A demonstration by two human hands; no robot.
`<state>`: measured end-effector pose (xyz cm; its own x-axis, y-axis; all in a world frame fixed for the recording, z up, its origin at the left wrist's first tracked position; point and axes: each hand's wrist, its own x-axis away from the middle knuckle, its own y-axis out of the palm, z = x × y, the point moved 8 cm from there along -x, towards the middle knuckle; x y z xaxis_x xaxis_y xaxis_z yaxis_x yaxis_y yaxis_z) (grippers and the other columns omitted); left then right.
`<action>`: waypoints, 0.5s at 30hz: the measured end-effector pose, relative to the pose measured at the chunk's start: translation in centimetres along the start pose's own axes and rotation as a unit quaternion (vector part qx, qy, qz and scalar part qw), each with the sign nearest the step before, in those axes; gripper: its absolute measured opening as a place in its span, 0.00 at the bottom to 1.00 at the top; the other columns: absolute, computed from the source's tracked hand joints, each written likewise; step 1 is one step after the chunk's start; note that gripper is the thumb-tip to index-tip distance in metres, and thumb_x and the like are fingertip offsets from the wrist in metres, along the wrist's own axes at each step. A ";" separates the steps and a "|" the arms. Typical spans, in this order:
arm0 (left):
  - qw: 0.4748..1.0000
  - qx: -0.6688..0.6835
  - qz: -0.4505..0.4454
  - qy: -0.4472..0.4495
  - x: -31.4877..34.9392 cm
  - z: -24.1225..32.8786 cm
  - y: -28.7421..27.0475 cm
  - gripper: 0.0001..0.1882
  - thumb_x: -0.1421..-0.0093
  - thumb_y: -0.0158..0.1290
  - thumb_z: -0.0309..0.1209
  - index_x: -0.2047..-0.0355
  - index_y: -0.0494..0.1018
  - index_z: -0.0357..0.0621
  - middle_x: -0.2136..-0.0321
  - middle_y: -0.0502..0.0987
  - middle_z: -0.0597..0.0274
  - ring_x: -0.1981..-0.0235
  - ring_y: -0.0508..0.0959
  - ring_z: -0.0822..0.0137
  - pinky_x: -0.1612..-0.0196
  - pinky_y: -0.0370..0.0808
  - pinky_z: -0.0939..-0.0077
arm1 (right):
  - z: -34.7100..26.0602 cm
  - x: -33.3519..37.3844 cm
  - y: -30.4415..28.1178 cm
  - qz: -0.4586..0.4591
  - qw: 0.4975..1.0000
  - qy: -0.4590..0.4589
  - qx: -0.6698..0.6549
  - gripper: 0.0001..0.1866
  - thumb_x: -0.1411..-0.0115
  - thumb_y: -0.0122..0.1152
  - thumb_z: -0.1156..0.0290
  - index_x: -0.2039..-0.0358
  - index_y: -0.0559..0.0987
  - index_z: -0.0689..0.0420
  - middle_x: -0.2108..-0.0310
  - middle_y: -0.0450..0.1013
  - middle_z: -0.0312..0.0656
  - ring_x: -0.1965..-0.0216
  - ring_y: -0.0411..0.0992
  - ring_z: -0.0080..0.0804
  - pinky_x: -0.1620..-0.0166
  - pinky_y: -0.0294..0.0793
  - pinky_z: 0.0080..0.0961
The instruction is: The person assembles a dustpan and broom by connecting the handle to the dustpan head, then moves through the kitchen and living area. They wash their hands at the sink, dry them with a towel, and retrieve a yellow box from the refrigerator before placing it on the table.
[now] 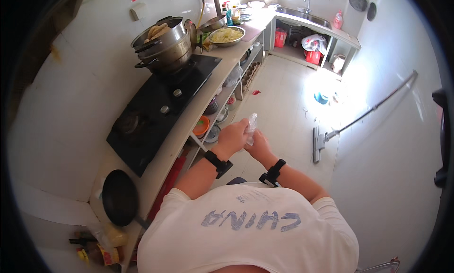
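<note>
Both hands meet in front of the chest, closed on one small clear plastic bag [251, 127]: the left hand [232, 136] curls its fingers around the lower part, the right hand [258, 146] pinches it from beneath. Left of the hands, the counter [198, 113] carries two stacked steel pots [163, 43], one steel bowl [227, 36] of pale shredded food and one black frying pan [120, 198].

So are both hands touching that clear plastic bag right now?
Touching. The head view shows the left hand gripping the clear plastic bag from the side, with the right hand against its lower end; no gap shows at either.
</note>
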<state>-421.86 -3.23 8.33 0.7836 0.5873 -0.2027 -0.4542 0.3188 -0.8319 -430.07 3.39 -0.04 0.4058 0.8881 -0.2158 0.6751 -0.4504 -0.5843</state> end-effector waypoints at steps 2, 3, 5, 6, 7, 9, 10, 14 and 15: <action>1.000 -0.006 -0.010 0.004 -3.8 -0.4 1.0 0.09 0.43 0.51 0.33 0.64 0.68 0.45 0.71 0.78 0.49 0.66 0.78 0.44 0.67 0.73 0.50 | 2.4 -3.9 -1.2 0.004 1.000 -0.010 0.011 0.20 0.49 0.66 0.60 0.58 0.76 0.57 0.60 0.75 0.48 0.55 0.72 0.52 0.52 0.68 0.42; 1.000 0.007 -0.015 0.002 -5.9 -1.2 2.0 0.10 0.44 0.52 0.33 0.63 0.68 0.45 0.71 0.78 0.49 0.66 0.78 0.44 0.67 0.73 0.51 | 4.0 -6.0 -1.2 0.001 1.000 0.008 0.026 0.19 0.49 0.65 0.59 0.59 0.77 0.56 0.62 0.75 0.47 0.56 0.73 0.51 0.52 0.68 0.42; 0.999 0.026 -0.017 0.011 -10.2 -2.3 3.1 0.11 0.44 0.52 0.33 0.63 0.68 0.46 0.71 0.78 0.50 0.66 0.78 0.44 0.67 0.73 0.52 | 6.5 -9.7 -2.1 -0.009 1.000 -0.002 0.025 0.16 0.47 0.63 0.59 0.61 0.79 0.53 0.63 0.76 0.45 0.57 0.73 0.49 0.54 0.68 0.42; 0.999 0.038 -0.026 0.021 -12.5 -2.8 3.5 0.11 0.44 0.53 0.34 0.62 0.68 0.46 0.71 0.78 0.50 0.66 0.78 0.44 0.67 0.73 0.52 | 7.7 -11.9 -2.7 -0.010 0.999 0.002 0.030 0.14 0.47 0.62 0.59 0.62 0.79 0.52 0.64 0.77 0.44 0.57 0.74 0.48 0.54 0.68 0.42; 0.997 0.055 -0.030 0.037 -14.9 -3.0 3.9 0.12 0.44 0.53 0.35 0.61 0.68 0.46 0.71 0.78 0.51 0.66 0.78 0.45 0.67 0.73 0.52 | 8.8 -14.0 -3.5 -0.003 1.000 0.013 0.015 0.13 0.46 0.62 0.59 0.63 0.80 0.51 0.65 0.77 0.43 0.58 0.74 0.48 0.54 0.68 0.42; 0.992 0.101 -0.068 0.043 -20.0 -3.6 4.9 0.17 0.43 0.54 0.40 0.58 0.68 0.46 0.70 0.79 0.54 0.66 0.79 0.47 0.65 0.74 0.55 | 11.0 -17.4 -5.7 0.011 0.999 0.036 -0.007 0.12 0.45 0.60 0.59 0.63 0.81 0.50 0.66 0.78 0.42 0.59 0.75 0.46 0.55 0.68 0.42; 0.989 0.122 -0.060 0.056 -22.6 -3.6 5.0 0.19 0.43 0.55 0.42 0.57 0.68 0.46 0.69 0.79 0.53 0.67 0.79 0.48 0.65 0.75 0.57 | 12.0 -19.4 -7.2 0.021 0.999 0.034 0.012 0.12 0.45 0.60 0.60 0.63 0.81 0.50 0.66 0.78 0.42 0.60 0.75 0.46 0.55 0.68 0.42; 0.987 0.149 -0.066 0.012 -31.6 -6.1 6.0 0.26 0.42 0.56 0.52 0.52 0.69 0.45 0.67 0.81 0.55 0.66 0.81 0.56 0.62 0.76 0.65 | 16.5 -26.6 -11.7 0.080 0.996 0.043 0.019 0.12 0.45 0.60 0.62 0.62 0.81 0.51 0.67 0.78 0.44 0.62 0.76 0.46 0.55 0.70 0.40; 0.987 0.156 -0.047 -0.010 -33.8 -7.2 6.0 0.26 0.41 0.55 0.52 0.53 0.69 0.45 0.67 0.81 0.55 0.66 0.81 0.56 0.62 0.76 0.65 | 17.8 -27.9 -12.7 0.099 0.994 0.050 0.002 0.12 0.45 0.61 0.63 0.62 0.81 0.51 0.67 0.79 0.44 0.63 0.76 0.46 0.55 0.71 0.40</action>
<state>-448.00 -26.49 6.46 0.8214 0.5578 -0.1193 -0.4905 0.5839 -0.6468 -460.91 -14.10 -0.50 0.5890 0.7691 -0.2482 0.5746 -0.6145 -0.5406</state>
